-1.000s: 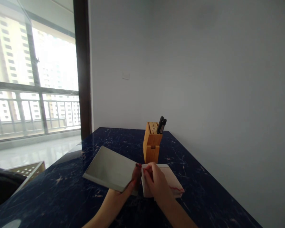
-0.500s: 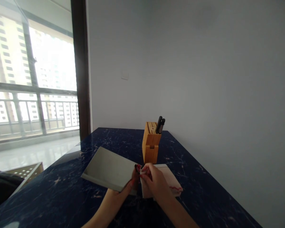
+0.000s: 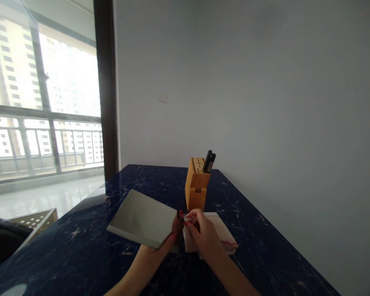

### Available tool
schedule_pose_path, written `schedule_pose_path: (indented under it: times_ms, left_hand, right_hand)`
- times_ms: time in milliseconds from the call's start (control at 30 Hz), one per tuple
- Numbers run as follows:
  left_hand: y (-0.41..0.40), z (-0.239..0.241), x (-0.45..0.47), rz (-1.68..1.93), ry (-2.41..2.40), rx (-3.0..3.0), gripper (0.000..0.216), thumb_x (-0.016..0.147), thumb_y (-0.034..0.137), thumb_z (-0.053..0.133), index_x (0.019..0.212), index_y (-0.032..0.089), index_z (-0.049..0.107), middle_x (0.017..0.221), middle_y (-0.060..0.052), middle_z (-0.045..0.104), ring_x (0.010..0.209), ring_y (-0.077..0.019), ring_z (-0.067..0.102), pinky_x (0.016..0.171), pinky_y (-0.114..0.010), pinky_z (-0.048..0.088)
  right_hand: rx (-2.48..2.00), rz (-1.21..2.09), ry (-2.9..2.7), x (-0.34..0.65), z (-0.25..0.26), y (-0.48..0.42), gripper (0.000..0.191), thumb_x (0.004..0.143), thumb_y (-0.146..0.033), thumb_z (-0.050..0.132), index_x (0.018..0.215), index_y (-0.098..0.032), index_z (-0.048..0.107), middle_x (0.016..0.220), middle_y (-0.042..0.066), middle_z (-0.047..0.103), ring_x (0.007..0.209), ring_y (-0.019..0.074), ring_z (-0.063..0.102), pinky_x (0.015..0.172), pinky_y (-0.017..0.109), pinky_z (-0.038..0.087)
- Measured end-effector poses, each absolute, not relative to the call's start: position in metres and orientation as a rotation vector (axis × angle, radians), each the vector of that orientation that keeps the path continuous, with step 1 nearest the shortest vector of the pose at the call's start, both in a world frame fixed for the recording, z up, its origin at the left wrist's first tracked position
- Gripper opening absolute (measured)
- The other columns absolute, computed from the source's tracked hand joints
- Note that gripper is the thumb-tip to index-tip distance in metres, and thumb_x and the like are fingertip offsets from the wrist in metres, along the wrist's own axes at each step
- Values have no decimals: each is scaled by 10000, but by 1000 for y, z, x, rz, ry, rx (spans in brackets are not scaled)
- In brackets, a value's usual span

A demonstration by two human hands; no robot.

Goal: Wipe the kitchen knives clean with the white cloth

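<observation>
A broad, shiny metal blade, like a cleaver's [image 3: 142, 222], is tilted above the dark table, its lighter edge strip facing me. My left hand [image 3: 158, 250] grips it at the lower right, with the thumb against the face; no handle shows. Fingers are mirrored in the blade's right end. My right hand [image 3: 202, 232] is pinched closed at that end, with something small and whitish at its fingertips that I cannot make out. Beneath the right hand lies a folded white cloth [image 3: 222, 230] with a red stripe, partly covered.
Just beyond my hands stands a wooden knife block [image 3: 197, 185], with black-handled knives [image 3: 209, 162] in its right side. The dark blue marbled table [image 3: 154, 179] reaches toward the grey wall. At the left are a chair [image 3: 40, 224] with dark fabric on it and a large window.
My right hand's fingertips have shifted slightly up and right at the blade's end. The left hand keeps its hold, and the whole view has moved a little.
</observation>
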State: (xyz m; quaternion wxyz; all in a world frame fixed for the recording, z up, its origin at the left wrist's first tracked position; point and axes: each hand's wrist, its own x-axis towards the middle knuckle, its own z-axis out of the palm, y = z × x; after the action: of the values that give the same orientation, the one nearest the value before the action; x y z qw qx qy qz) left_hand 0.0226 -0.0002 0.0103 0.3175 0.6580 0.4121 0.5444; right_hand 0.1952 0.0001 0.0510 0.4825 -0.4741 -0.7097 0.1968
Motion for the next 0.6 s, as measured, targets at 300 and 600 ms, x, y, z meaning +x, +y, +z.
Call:
schedule_pose_path:
  times_ms: [300,600]
  left_hand:
    - [3,12,23,1454,1093,1558,303,681,341,628,938,183,659,984,-49,680,964,-260,593,863,-352,461]
    - [0,16,23,1404,1085,1654,348,722,336,592,1038,194,627,1077,-28,638,1020,-233,563,945,-323,392]
  right_hand:
    - [-1124,467,-1858,199,52,-3,257,737,-89,424,946,-205,520,834,14,588,793,148,548,729,264,400]
    - [-1175,430,-1769,198,49,4,208,724,-74,405,852,-200,510,820,16,588,783,150,547,710,265,404]
